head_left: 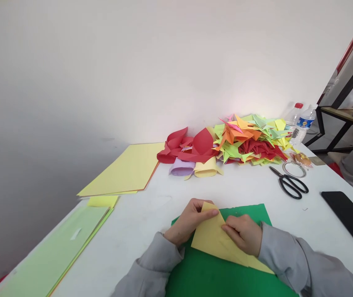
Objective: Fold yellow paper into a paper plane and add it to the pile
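Both of my hands grip a folded sheet of pale yellow paper (218, 243), roughly triangular, over a green sheet (220, 276) on the table. My left hand (193, 218) pinches its upper left corner, thumb in front and fingers behind. On the slanted upper edge, my right hand (243, 233) is closed with the thumb and curled fingers against the paper. The lower right tip of the yellow paper passes under my right wrist. Part of the green sheet is hidden by my forearms.
Light green sheets (55, 243) and yellow sheets (127, 169) are stacked at left. Behind my hands lie rolled red paper shapes (191, 146) and a heap of colourful folded paper (253, 140). Scissors (290, 181), a tape roll (294, 169), a black phone-like slab (349, 218) and bottles (303, 123) are at right.
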`<state>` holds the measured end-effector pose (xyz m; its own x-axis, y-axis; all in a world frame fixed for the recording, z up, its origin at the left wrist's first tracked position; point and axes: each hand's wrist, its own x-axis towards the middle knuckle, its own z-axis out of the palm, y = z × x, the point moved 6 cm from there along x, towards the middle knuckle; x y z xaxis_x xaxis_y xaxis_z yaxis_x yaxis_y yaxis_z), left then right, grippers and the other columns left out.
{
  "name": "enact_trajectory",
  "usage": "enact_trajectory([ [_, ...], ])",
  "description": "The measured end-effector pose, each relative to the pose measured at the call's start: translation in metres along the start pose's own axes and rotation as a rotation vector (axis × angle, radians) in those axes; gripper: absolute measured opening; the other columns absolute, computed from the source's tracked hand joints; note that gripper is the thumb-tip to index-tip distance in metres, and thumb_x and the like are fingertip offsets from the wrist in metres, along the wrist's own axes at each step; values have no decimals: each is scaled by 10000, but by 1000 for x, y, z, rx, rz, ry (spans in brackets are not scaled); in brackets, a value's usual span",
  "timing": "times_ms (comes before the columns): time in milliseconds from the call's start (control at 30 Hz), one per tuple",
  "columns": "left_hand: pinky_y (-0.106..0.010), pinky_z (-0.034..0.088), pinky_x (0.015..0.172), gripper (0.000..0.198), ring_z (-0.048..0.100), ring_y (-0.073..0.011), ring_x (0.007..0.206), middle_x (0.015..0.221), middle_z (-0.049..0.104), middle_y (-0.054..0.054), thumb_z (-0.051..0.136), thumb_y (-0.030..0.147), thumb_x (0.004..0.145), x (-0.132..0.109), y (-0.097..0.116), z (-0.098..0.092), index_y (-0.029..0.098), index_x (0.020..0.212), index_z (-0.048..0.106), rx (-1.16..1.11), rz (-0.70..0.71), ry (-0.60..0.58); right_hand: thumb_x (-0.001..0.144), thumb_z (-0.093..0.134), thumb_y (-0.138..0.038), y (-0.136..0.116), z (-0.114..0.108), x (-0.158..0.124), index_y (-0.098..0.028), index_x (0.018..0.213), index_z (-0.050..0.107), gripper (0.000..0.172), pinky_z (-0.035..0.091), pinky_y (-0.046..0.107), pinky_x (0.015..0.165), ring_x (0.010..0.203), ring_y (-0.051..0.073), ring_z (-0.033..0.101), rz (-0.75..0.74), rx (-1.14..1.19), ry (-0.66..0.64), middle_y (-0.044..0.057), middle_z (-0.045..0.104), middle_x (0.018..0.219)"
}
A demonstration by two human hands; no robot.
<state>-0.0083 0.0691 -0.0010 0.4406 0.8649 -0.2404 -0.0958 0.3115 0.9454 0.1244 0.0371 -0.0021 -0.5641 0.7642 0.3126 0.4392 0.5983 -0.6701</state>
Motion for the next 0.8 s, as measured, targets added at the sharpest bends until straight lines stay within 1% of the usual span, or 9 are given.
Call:
enact_trajectory([
  [100, -211, 376, 470, 362, 505, -108, 512, 572, 553, 5, 801, 450, 642, 0, -1, 1, 130, 600, 635, 9, 11, -1, 965, 315, -372, 3, 1, 0, -230, 654, 400, 352, 262, 247, 494, 473, 113, 386, 18, 1, 15, -47, 410, 536],
  [233, -211, 384, 477, 351, 508, -106, 518, 587, 549, 10, 790, 432, 667, 1, -1, -1, 127, 612, 625, 1, 23, 17, 951, 353, -370, 6, -1, 1, -229, 696, 444, 305, 265, 238, 484, 466, 111, 385, 78, 58, 40, -58, 412, 529],
  [433, -215, 388, 482, 377, 493, -99, 513, 594, 519, 24, 805, 444, 636, 3, -3, 0, 126, 591, 607, -23, 24, 48, 940, 383, -343, 10, 0, 1, -224, 708, 455, 271, 265, 241, 484, 471, 106, 366, 103, 92, 34, -63, 402, 529],
  [600, -214, 381, 475, 405, 487, -103, 488, 543, 525, 26, 823, 466, 585, 3, -10, -1, 141, 593, 581, -49, -34, 125, 930, 392, -332, 12, 2, 2, -223, 687, 435, 269, 258, 242, 488, 477, 103, 358, 117, 124, 35, -67, 389, 531],
  [800, -207, 364, 457, 413, 474, -98, 466, 534, 540, 22, 798, 501, 606, 2, -12, -3, 145, 637, 593, -44, -50, 206, 927, 400, -376, 11, 1, 4, -222, 679, 450, 296, 248, 239, 469, 470, 103, 348, 128, 149, 35, -68, 385, 517],
])
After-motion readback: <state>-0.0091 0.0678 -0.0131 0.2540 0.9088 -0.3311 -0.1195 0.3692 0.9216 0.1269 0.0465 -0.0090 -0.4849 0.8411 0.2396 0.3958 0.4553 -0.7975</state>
